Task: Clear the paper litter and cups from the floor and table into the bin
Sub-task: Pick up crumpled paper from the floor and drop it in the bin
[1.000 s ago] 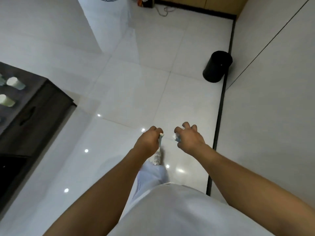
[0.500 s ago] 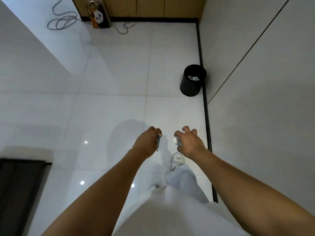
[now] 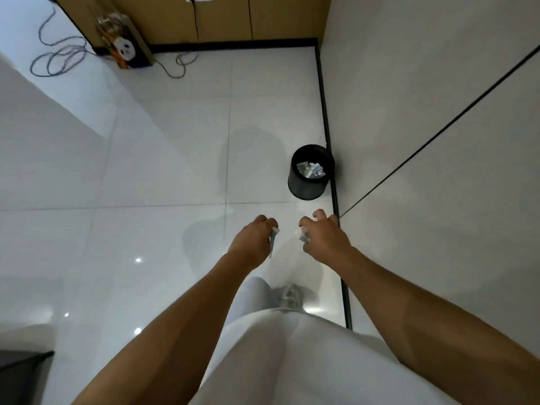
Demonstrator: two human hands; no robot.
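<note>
The bin point(image 3: 310, 172) is standing on the floor point(image 3: 163, 159) ahead of both hands and slightly to the right, tucked against the dark skirting strip point(image 3: 328, 133) at the foot of the right-hand wall point(image 3: 423, 83). It is sitting upright with its round mouth facing up, and pale crumpled litter is already showing inside it.

The right hand point(image 3: 323, 238) is lying nearer to it, almost in line below the bin. Its fingers are curling round a small wad of paper point(image 3: 301, 233) that is peeking out at the thumb side. The left hand point(image 3: 252, 239) is sitting just beside it, a little further left and so further from the bin. It is pinching a thin folded paper strip point(image 3: 273, 239) that is hanging downward from the fingertips.

Both hands are gripping litter and are being held well short of the rim, with bare floor lying between them and the bin. Judging from this layout, the coming move is calling for both arms to be carried forward and a touch rightward until each hand is over the open mouth. The right hand is probably needing the shorter reach. The left is having to cross further, and its light strip could flutter wide of the rim if let go early.
</note>
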